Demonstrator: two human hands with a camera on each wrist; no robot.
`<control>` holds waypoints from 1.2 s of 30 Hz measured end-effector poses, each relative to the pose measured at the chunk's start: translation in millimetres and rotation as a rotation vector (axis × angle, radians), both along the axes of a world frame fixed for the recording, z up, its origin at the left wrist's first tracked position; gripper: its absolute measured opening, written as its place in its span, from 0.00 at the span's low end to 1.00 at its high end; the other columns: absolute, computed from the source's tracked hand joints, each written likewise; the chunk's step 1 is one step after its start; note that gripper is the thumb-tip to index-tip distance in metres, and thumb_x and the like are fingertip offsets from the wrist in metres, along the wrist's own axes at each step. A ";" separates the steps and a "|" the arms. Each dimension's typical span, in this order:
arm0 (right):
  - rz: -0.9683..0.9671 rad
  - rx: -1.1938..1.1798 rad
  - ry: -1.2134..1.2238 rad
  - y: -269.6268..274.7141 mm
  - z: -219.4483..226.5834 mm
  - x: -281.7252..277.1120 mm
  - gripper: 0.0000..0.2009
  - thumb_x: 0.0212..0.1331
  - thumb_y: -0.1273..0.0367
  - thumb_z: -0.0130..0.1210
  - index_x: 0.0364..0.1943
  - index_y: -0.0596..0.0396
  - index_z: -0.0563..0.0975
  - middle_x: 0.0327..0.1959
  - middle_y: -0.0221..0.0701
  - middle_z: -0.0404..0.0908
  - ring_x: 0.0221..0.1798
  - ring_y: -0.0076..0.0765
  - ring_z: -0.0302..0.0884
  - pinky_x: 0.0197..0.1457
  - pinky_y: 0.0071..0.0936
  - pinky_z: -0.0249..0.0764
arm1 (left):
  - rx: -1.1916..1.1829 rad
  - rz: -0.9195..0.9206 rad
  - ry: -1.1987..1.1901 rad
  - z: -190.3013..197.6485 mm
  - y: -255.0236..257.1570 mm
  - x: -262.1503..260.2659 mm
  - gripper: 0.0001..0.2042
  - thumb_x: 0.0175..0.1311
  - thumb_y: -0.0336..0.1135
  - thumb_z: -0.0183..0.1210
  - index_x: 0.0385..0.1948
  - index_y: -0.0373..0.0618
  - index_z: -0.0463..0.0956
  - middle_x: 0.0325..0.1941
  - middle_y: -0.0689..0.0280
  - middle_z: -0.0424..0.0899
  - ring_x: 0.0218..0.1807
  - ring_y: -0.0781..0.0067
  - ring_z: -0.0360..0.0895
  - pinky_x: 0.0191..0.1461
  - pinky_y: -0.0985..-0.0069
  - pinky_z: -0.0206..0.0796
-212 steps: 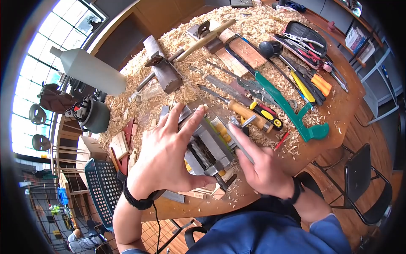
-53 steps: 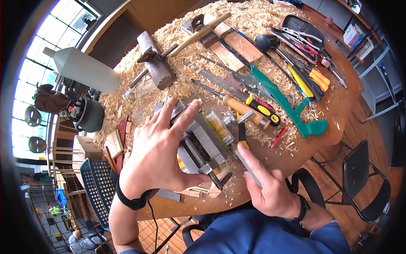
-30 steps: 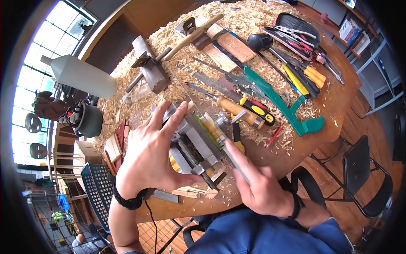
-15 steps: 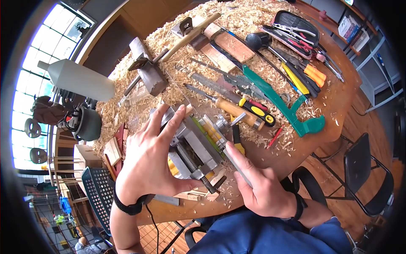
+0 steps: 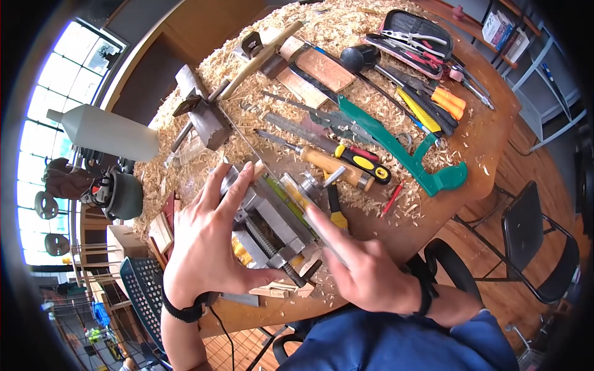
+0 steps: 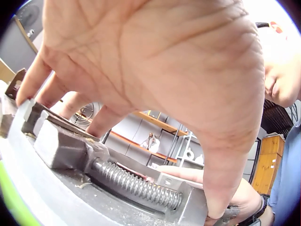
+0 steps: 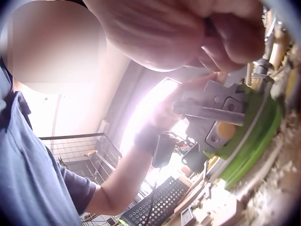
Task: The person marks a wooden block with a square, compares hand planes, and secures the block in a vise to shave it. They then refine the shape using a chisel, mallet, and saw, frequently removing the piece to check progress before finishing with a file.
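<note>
My left hand [image 5: 213, 238] spans a grey metal vise [image 5: 283, 216], fingertips over its far end and thumb at its near end. In the left wrist view the vise's threaded screw [image 6: 141, 183] lies beneath my palm. My right hand [image 5: 371, 275] holds a flat grey metal strip [image 5: 328, 243], index finger stretched along its top. The strip's front end, hidden by the finger, is right at a yellow piece [image 5: 296, 193] with a metal knob [image 5: 312, 185]. A green strip [image 5: 279, 193] runs along the vise's side, also a curved green piece [image 7: 254, 141] in the right wrist view.
Wood shavings [image 5: 297, 68] cover much of the bench. A wooden-handled tool [image 5: 334, 167], a green-handled saw [image 5: 396, 145] and a red pencil-like stick [image 5: 392, 199] lie right of the vise. Wooden planes [image 5: 207, 117], a large plastic bottle [image 5: 108, 133] and a pliers case [image 5: 417, 43] are farther back.
My right hand and its strip have moved back and forth along the vise's side, now farther forward over the yellow piece. My left hand keeps its hold; the head view has shifted.
</note>
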State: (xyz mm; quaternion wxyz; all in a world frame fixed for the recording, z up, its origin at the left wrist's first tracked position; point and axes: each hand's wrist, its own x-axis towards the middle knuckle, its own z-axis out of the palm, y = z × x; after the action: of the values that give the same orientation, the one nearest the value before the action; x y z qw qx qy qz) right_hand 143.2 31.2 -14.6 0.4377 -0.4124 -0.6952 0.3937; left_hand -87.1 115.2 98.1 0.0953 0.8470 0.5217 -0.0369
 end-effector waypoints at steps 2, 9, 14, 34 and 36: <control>-0.002 0.006 -0.028 -21.8 4.6 14.3 0.35 0.70 0.81 0.54 0.81 0.69 0.60 0.57 0.58 0.82 0.37 0.53 0.90 0.39 0.44 0.84 | 0.008 -0.001 -0.010 -1.3 0.6 -1.5 0.68 0.23 0.61 0.84 0.81 0.48 0.66 0.80 0.38 0.69 0.74 0.29 0.74 0.75 0.43 0.66; 0.012 0.007 -0.009 26.9 1.1 0.4 0.33 0.73 0.78 0.53 0.82 0.65 0.60 0.36 0.57 0.87 0.28 0.55 0.87 0.31 0.48 0.80 | 0.033 -0.021 -0.017 -2.6 -1.3 -2.9 0.69 0.22 0.61 0.84 0.82 0.49 0.66 0.80 0.37 0.68 0.74 0.29 0.75 0.74 0.44 0.66; 0.002 -0.018 0.083 40.8 -2.6 -12.6 0.34 0.72 0.80 0.53 0.82 0.66 0.59 0.38 0.60 0.86 0.30 0.60 0.87 0.35 0.50 0.81 | 0.026 -0.036 -0.032 -1.3 0.1 -3.9 0.69 0.24 0.62 0.84 0.81 0.46 0.65 0.78 0.33 0.69 0.72 0.28 0.76 0.73 0.45 0.69; -0.025 0.093 0.008 -12.4 -9.5 4.8 0.37 0.70 0.80 0.54 0.83 0.67 0.56 0.41 0.56 0.88 0.26 0.54 0.86 0.29 0.47 0.80 | 0.012 -0.020 -0.008 -2.5 0.3 -2.9 0.70 0.22 0.61 0.84 0.82 0.47 0.66 0.79 0.37 0.68 0.76 0.29 0.72 0.76 0.42 0.66; -0.051 0.112 -0.013 -20.1 -4.7 7.8 0.37 0.70 0.80 0.55 0.83 0.67 0.57 0.41 0.53 0.89 0.27 0.52 0.87 0.30 0.45 0.81 | 0.018 -0.018 0.002 -2.0 -0.4 -2.9 0.69 0.22 0.61 0.84 0.81 0.47 0.66 0.79 0.37 0.69 0.76 0.29 0.72 0.76 0.42 0.66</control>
State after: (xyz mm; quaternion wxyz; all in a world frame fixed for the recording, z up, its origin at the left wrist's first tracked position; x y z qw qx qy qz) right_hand 151.1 11.1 -19.3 0.4656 -0.4074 -0.7082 0.3403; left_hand -90.0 114.8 96.0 0.0867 0.8525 0.5143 -0.0340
